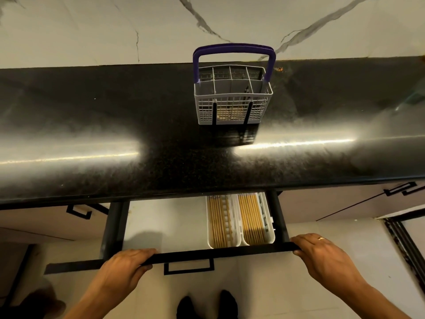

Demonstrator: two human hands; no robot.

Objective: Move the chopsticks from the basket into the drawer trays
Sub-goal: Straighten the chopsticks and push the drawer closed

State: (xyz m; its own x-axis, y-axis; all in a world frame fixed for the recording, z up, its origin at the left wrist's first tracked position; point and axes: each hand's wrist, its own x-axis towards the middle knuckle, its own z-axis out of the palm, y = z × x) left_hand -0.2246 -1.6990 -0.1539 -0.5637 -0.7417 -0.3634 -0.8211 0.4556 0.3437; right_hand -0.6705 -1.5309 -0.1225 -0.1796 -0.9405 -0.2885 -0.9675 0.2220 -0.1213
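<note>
With chopsticks (251,218) lying in both trays (234,217), left hand (128,261) and right hand (319,254) grip the drawer front (218,252) at lower frame, likely to close it, basket (233,97) apparently empty.

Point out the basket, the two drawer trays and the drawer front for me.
basket (232,109): head view, on its white front grid wall.
left tray (235,217): head view, on its white right wall.
right tray (268,217): head view, on its white right side.
drawer front (218,253): head view, on its black top edge.
</note>
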